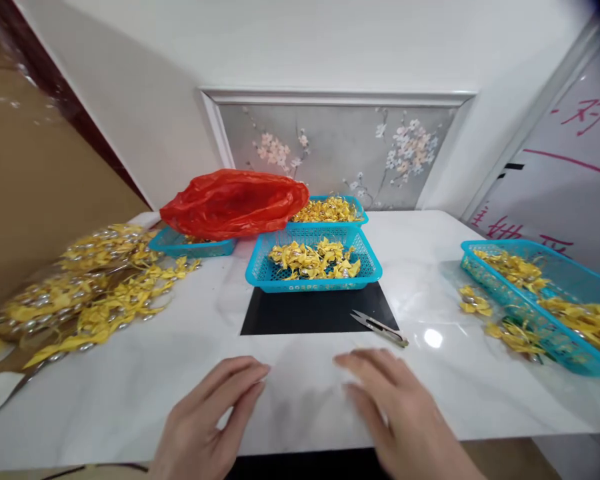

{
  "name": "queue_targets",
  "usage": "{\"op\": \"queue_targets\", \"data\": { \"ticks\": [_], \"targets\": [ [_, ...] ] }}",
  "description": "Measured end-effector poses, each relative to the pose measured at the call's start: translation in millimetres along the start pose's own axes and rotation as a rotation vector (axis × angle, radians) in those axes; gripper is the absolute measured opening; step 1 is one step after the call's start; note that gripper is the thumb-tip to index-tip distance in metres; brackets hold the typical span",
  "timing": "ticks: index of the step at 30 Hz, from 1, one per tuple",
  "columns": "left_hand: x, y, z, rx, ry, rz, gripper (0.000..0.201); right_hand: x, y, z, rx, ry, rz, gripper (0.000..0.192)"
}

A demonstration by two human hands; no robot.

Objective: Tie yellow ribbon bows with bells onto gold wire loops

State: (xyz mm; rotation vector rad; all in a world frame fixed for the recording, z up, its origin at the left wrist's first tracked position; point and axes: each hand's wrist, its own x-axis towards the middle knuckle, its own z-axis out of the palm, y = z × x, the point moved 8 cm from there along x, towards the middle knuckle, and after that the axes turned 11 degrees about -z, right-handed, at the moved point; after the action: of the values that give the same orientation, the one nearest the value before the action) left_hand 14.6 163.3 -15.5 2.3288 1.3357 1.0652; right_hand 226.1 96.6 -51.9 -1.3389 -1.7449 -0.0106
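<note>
My left hand [215, 413] hovers over the front of the white table, its fingers loosely curved and nothing visible in them. Facing it, my right hand [395, 407] is slightly blurred, with thumb and fingers apart and no object in its grasp. Beyond both hands lies a black mat [300, 313]. A pair of thread snips [380, 328] rests across its right edge, closest to my right hand. At the mat's far side stands a blue plastic basket [314, 287] holding a pile of yellow ribbon pieces [313, 259] with shiny silvery beads.
A red plastic bag [230, 203] covers part of a blue basket [195, 250] at back left. Another basket [363, 217] stands behind the middle one. Yellow beaded strands [110, 300] heap at left. On the right, loose yellow pieces [475, 301] lie beside a filled basket [510, 293].
</note>
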Motion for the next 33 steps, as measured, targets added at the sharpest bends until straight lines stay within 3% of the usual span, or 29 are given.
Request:
{"op": "queue_targets", "data": {
  "ticks": [3, 5, 7, 9, 11, 14, 17, 19, 23, 29, 31, 33],
  "targets": [
    [-3.9, 3.5, 9.6, -0.215, -0.023, -0.164, 0.016, 3.4, 46.1, 3.4, -0.297, -0.13, 0.095, 0.023],
    [-10.0, -3.2, 15.4, -0.356, -0.079, -0.338, 0.015, 2.1, 61.0, 6.4, -0.32, -0.135, 0.101, 0.025],
    [-16.4, -4.2, 13.6, -0.377, -0.091, -0.399, 0.014, 0.1, 63.0, 13.4, -0.293, -0.135, 0.084, 0.032],
    [-21.9, -6.4, 9.6, -0.389, -0.089, -0.454, 0.016, -0.7, 54.8, 20.4, -0.196, -0.133, 0.092, 0.029],
    [-25.5, -6.9, 7.8, -0.43, -0.102, -0.5, 0.016, 0.2, 40.6, 27.1, 0.042, -0.145, 0.171, 0.025],
    [-25.7, -1.3, 11.3, -0.518, -0.165, -0.535, 0.023, 5.2, 8.4, 42.6, 0.463, -0.269, 0.317, 0.027],
    [-22.3, 6.6, 20.3, -0.647, -0.28, -0.555, 0.03, 16.9, -23.8, 49.3, 0.655, -0.381, 0.295, 0.024],
    [-20.2, 9.7, 24.3, -0.72, -0.326, -0.564, 0.03, 23.3, -35.3, 47.1, 0.658, -0.398, 0.24, 0.021],
    [-18.2, 8.3, 23.0, -0.709, -0.306, -0.57, 0.011, 24.3, -45.5, 43.8, 0.606, -0.42, 0.193, 0.019],
    [-17.1, 12.9, 9.3, -0.659, -0.239, -0.517, 0.027, 30.4, -58.7, 33.7, 0.55, -0.358, 0.134, 0.019],
    [-18.5, 16.0, 7.1, -0.746, -0.242, -0.521, 0.033, 34.9, -62.2, 26.7, 0.543, -0.298, 0.081, 0.014],
    [-23.5, 15.7, 11.7, -0.984, -0.282, -0.612, 0.035, 36.4, -63.8, 20.3, 0.553, -0.245, 0.039, 0.01]
  ]
}}
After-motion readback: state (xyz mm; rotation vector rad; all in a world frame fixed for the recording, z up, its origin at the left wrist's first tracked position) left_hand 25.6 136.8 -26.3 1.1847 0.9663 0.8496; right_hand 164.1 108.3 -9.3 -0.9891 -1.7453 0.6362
